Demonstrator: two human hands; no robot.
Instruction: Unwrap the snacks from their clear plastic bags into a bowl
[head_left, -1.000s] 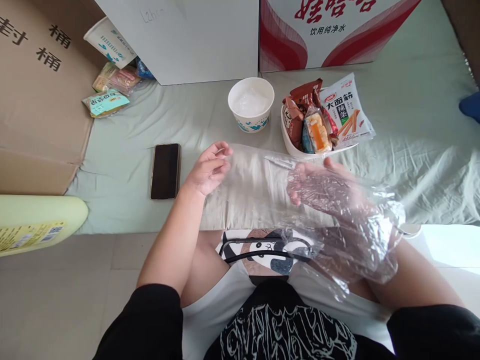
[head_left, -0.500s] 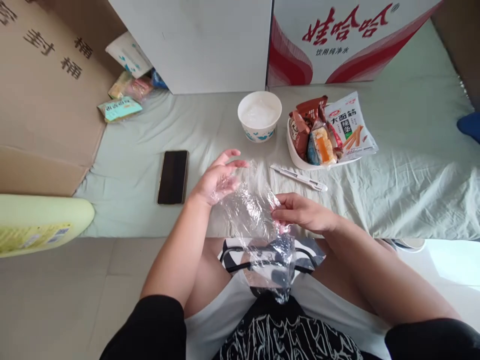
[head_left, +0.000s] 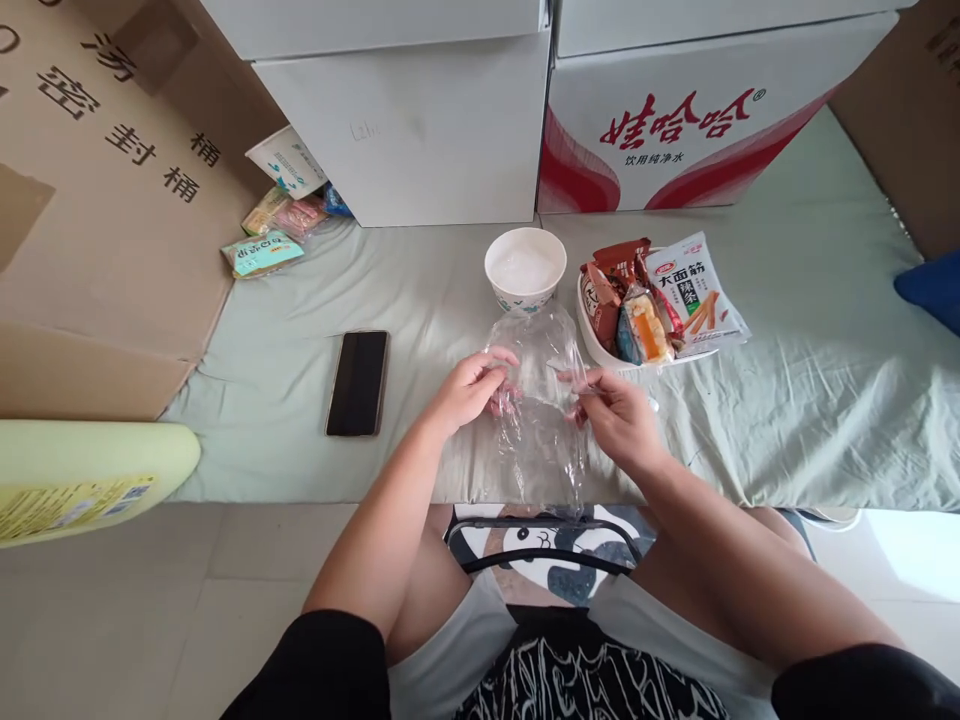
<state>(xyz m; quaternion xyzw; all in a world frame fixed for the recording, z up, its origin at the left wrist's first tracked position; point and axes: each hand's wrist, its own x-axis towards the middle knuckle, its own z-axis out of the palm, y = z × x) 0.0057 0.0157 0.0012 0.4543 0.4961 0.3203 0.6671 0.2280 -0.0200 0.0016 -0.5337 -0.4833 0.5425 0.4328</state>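
Illumination: diffuse daylight, moderate to bright overall. The strongest light falls at the lower right, where a patch of floor is overexposed to near white. The left carton and the front of the white box are dimmer. Shadows are soft; shallow shading marks folds in the cloth.

Glare: small, sharp highlights on the film; its transparent outline is partly lost against the cloth. The phone reads uniformly dark. The black sleeves retain little detail.

Sharpness: large print on the red-white box is legible; small print on the label is not.

Distortion: wide-angle; vertical edges splay outward toward the frame sides.
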